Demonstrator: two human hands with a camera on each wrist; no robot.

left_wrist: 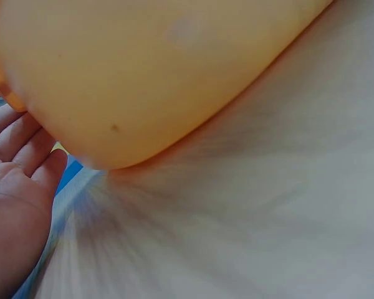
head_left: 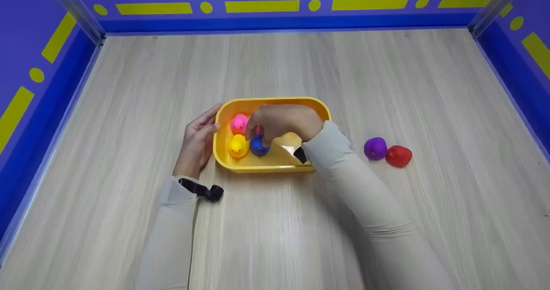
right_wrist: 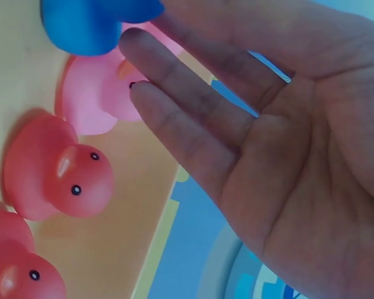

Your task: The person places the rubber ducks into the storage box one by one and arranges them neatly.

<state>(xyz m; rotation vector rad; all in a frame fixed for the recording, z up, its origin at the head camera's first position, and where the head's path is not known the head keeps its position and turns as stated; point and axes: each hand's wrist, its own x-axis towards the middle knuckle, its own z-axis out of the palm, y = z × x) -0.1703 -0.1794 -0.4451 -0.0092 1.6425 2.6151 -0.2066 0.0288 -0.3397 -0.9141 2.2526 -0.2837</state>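
Observation:
A yellow plastic tub (head_left: 270, 169) stands on the table. My left hand (head_left: 197, 139) rests against its left end, thumb at the rim; in the left wrist view the fingers (left_wrist: 25, 140) lie fairly straight along the outer wall. Inside the tub, my right hand (head_left: 285, 120) reaches down and pinches a blue rubber duck (head_left: 258, 146). Thumb and index grip are partly hidden; the other fingers (right_wrist: 181, 118) extend past it. Beside the blue duck sit a yellow duck (head_left: 238, 146) and a pink duck (head_left: 239, 123). Two red ducks (right_wrist: 81, 180) show in the right wrist view.
A purple duck (head_left: 375, 148) and a red duck (head_left: 398, 156) stand close together on the table, right of the tub. Blue-purple walls with yellow marks (head_left: 262, 6) border the table at the back and both sides. My right forearm crosses the tub's right end.

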